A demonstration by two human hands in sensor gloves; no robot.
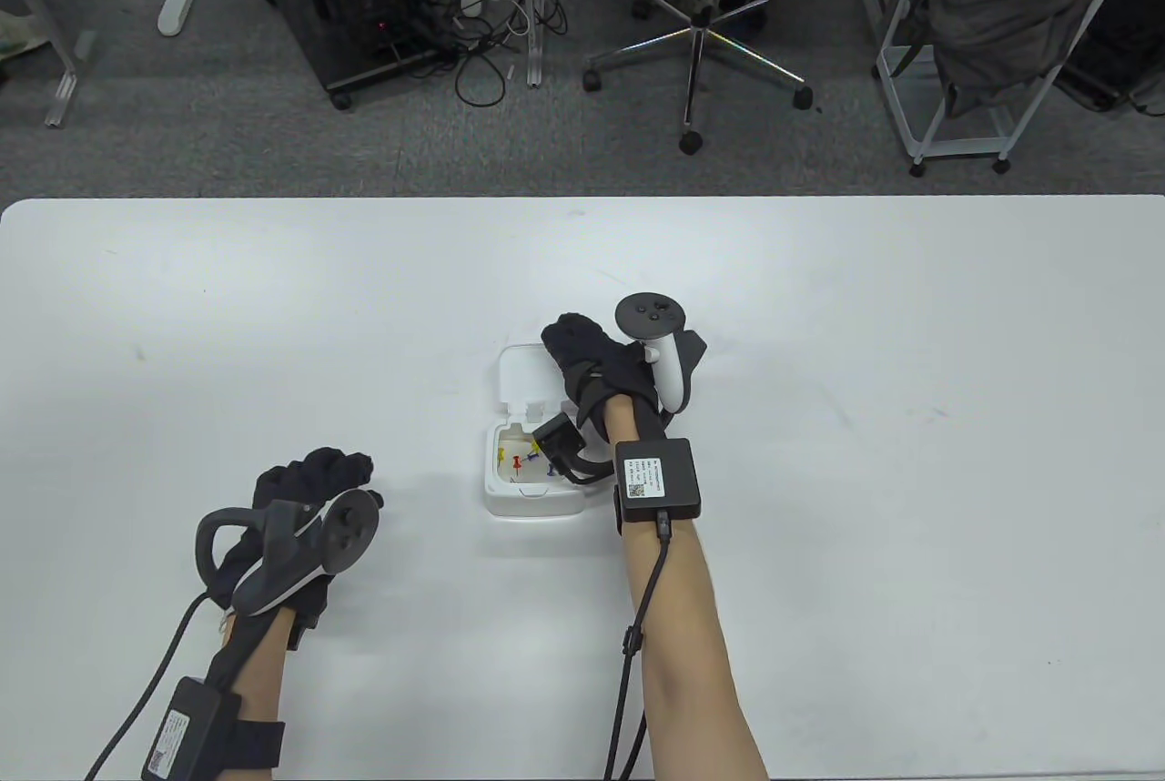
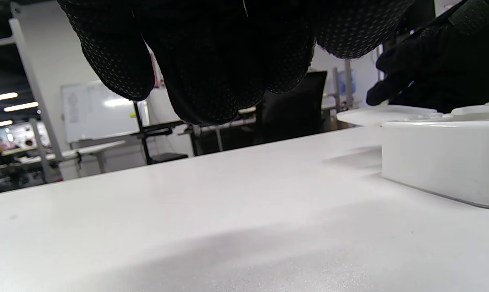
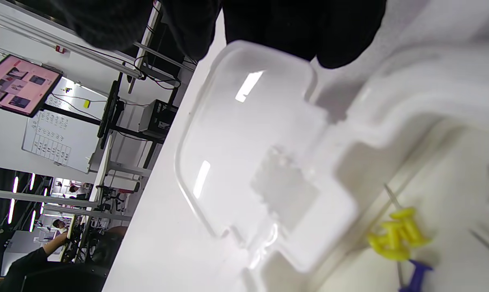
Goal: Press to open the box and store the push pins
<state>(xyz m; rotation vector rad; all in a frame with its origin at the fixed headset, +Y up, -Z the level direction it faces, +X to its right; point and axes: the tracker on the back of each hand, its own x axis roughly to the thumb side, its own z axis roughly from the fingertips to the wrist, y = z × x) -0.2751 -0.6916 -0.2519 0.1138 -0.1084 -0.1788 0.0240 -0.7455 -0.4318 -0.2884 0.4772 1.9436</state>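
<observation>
A small white box [image 1: 532, 503] stands open at the table's middle, its clear lid [image 1: 521, 373] folded back flat on the far side. Red [image 1: 517, 460], yellow [image 1: 535, 449] and blue [image 1: 552, 471] push pins lie inside. My right hand [image 1: 587, 353] reaches over the box, and its fingers [image 3: 293, 24] sit at the far edge of the lid [image 3: 244, 154]. The right wrist view shows a yellow pin [image 3: 396, 235] and a blue pin [image 3: 414, 275] in the box. My left hand [image 1: 314, 476] rests on the table left of the box, its fingers [image 2: 195, 61] curled and holding nothing.
The white table [image 1: 910, 362] spreads wide on all sides of the box. In the left wrist view the box [image 2: 443, 158] stands to the right of my left hand. Beyond the far edge stand an office chair [image 1: 701, 25] and a wire rack [image 1: 992, 44].
</observation>
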